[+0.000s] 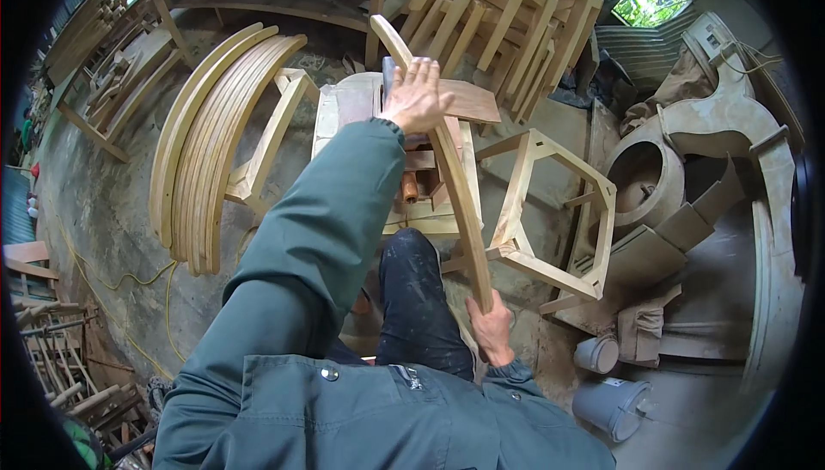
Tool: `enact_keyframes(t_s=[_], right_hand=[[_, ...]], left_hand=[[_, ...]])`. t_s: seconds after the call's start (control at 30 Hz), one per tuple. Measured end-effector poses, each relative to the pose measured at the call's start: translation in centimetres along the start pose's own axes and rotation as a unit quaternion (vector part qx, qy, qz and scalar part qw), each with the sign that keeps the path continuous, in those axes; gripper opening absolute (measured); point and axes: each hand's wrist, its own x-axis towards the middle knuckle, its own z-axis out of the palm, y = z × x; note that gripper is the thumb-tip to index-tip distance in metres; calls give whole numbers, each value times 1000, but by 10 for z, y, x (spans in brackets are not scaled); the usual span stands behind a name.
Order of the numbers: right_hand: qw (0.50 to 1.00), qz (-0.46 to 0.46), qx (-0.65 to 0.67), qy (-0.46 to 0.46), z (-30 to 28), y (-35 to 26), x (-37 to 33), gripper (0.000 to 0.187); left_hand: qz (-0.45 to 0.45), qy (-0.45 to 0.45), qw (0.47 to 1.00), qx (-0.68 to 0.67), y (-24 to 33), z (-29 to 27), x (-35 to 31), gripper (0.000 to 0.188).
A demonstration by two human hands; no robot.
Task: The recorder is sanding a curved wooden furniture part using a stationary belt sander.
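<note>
A long curved wooden strip point(461, 191) slants across the wooden work stand point(344, 109) in front of me, its near end close to my body. My right hand point(492, 330) is closed around that near end. Farther forward, my left hand point(417, 96) lies flat on the strip's far part, with its fingers stretched out. A small blue-grey part point(388, 75) shows just left of these fingers. Beneath the strip, a wider curved board point(471, 102) reaches to the right. An orange-brown cylinder point(410, 187) is visible below it on the stand. The strip's underside is hidden.
Several curved strips point(210, 139) rest on a wooden frame point(273, 139) at left. An angular frame point(550, 272) stands close at right. Stacked frames point(507, 19) fill the back. A large dusty machine point(730, 109) and grey buckets point(610, 405) are at right; a yellow cord point(129, 279) crosses the floor.
</note>
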Motion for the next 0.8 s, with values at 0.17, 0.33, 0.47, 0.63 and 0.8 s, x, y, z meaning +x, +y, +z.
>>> enact_keyframes(t_s=[0.17,0.33,0.47,0.63,0.8], right_hand=[[999,47,-16,3,-49,68,-77,29],[995,93,-27,8,-75,116,-162,26],[993,110,-25,25,-71,97,-165,25],[997,69,-22,-5,-45,62,-107,28],[998,48,-21,-28,-16,40,-47,32]], left_hand=[[66,91,994,8,83,29,-76,76],[72,130,987,-66,144,13,-151,76],[78,104,989,-68,146,12,-156,76],[57,80,995,-20,97,16,-111,74],[42,54,998,3,42,20,-52,75]])
